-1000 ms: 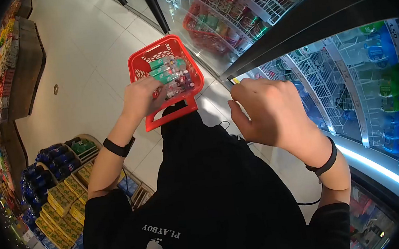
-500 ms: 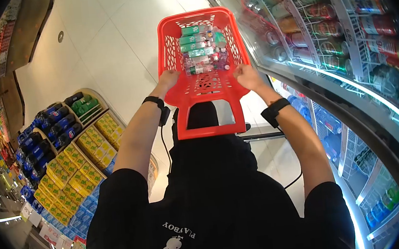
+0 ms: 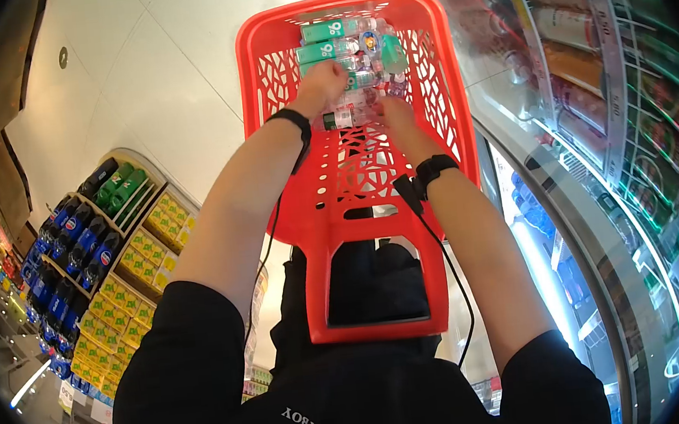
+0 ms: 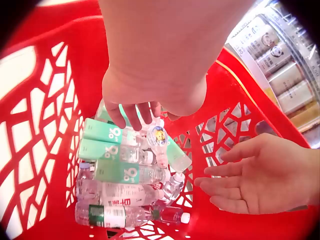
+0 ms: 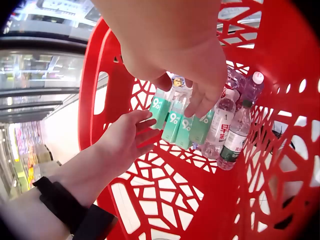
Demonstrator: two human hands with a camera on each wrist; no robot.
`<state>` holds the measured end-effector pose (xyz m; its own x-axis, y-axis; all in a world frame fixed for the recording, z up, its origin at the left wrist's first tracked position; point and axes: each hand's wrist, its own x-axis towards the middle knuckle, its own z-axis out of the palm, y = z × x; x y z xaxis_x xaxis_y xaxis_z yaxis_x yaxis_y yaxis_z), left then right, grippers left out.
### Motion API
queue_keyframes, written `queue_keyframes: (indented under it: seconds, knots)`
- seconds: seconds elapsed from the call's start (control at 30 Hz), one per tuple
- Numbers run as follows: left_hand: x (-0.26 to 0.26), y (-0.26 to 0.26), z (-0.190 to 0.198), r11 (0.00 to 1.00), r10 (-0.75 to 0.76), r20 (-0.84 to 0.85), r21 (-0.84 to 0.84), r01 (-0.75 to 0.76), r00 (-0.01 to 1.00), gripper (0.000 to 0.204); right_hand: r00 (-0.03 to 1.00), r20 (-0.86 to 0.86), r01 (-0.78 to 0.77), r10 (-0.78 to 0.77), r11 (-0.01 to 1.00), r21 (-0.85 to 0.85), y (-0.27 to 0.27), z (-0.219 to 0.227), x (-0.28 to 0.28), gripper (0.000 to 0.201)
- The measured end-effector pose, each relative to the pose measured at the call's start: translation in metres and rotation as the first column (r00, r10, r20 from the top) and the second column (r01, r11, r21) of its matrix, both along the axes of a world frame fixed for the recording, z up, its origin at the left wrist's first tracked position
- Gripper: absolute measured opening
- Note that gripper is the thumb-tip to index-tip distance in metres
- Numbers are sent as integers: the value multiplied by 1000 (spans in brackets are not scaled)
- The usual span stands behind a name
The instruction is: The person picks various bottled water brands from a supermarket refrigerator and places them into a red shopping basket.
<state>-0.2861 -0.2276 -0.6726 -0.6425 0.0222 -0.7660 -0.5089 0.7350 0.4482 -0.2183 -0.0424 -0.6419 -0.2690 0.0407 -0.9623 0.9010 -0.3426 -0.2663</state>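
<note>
A red basket (image 3: 465,118) holds several bottles, some with green labels (image 3: 316,53), lying side by side. My left hand (image 3: 321,89) is over the green-labelled bottles, its fingers relaxed in the right wrist view. Inside the basket's right side is my right hand (image 3: 397,118), with straight, spread fingers in the left wrist view (image 4: 260,175). Neither hand is seen gripping a bottle; whether fingertips touch any is unclear. A clear bottle with a dark green and white label (image 4: 107,216) lies at the row's near end, beside one with red print (image 4: 127,194).
Glass-fronted coolers with drink cans and bottles (image 3: 578,58) line the right side. On the left are stacked yellow packs (image 3: 109,324) and dark blue bottles (image 3: 71,230). A black cable (image 3: 465,306) hangs from the right wrist, and the basket handle (image 3: 380,332) is near the body.
Both hands have moved from the basket's sides to inside it, over the bottles. The basket appears larger and nearer. Earlier, the right hand was raised beside the cooler.
</note>
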Motion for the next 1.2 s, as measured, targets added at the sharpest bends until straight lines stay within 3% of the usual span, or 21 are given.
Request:
queue_keyframes:
  seconds: [0.03,0.1,0.2,0.27,0.33,0.37,0.47,0.6,0.67,0.73,0.77,0.83,0.9,0.97,1.0,1.03,1.07,1.1,1.17,1.2]
  knots:
    - [-16,6,-9,1000,-26,-53,-8,26,998,35,1000,16,8,-8,1000,-3,1,-25,-2,20]
    - [-36,19,-31,997,-80,-149,-12,79,986,40,976,24,217,-216,969,-115,8,-79,-9,22]
    - [-66,34,-65,986,-162,-190,5,166,968,46,940,55,342,-337,928,-152,15,-110,-22,32]
    - [-72,43,-101,975,-214,-185,22,222,959,49,929,79,370,-362,916,-155,18,-128,-27,36]
    - [-67,51,-135,950,-301,-357,-27,312,884,53,930,74,367,-360,918,-151,17,-152,-26,40]
    - [-62,53,-149,948,-305,-345,-23,317,887,53,927,87,374,-365,916,-146,14,-162,-22,40]
    - [-54,60,-168,940,-339,-414,-104,326,845,59,937,115,339,-330,938,-74,3,-171,-27,39]
    - [-43,63,-178,959,-269,-531,-72,273,804,60,912,14,405,-411,893,-195,-5,-195,-27,39]
    - [-41,64,-175,893,-431,-527,-130,431,732,58,883,-19,448,-468,855,-259,-8,-224,-18,36]
    - [-40,68,-177,901,-411,-570,-135,413,711,57,898,-284,248,-337,919,-308,-13,-240,-11,29]
    - [-40,70,-177,911,-388,-616,-141,389,685,55,897,-282,250,-339,918,-307,-10,-247,-9,29]
    - [-40,75,-183,931,-336,-629,-109,349,701,55,795,49,586,-605,744,-323,-9,-228,-22,26]
    - [-41,81,-184,949,-284,-639,-81,304,715,56,793,-34,562,-608,751,-347,-11,-223,-22,25]
    - [-44,85,-179,970,-240,-522,-88,228,818,53,785,-115,534,-609,759,-372,-15,-219,-18,23]
    - [-47,84,-178,970,-237,-525,-88,224,817,53,809,-58,557,-586,793,-248,-17,-213,-16,21]
    - [-50,84,-176,980,-196,-406,-49,193,893,49,826,1,560,-564,820,-118,-18,-206,-14,20]
    - [-51,84,-172,988,-152,-273,-12,155,950,47,830,-3,554,-558,825,-115,-21,-195,-8,20]
    - [-49,80,-161,989,-146,-277,-6,150,950,47,870,-31,489,-492,869,-73,-24,-180,-1,22]
    - [-55,68,-130,986,-36,60,166,25,998,51,904,-75,420,-422,907,-39,-24,-155,10,25]
    - [-49,63,-128,995,-55,104,85,47,993,57,930,-60,364,-362,931,12,-25,-145,19,29]
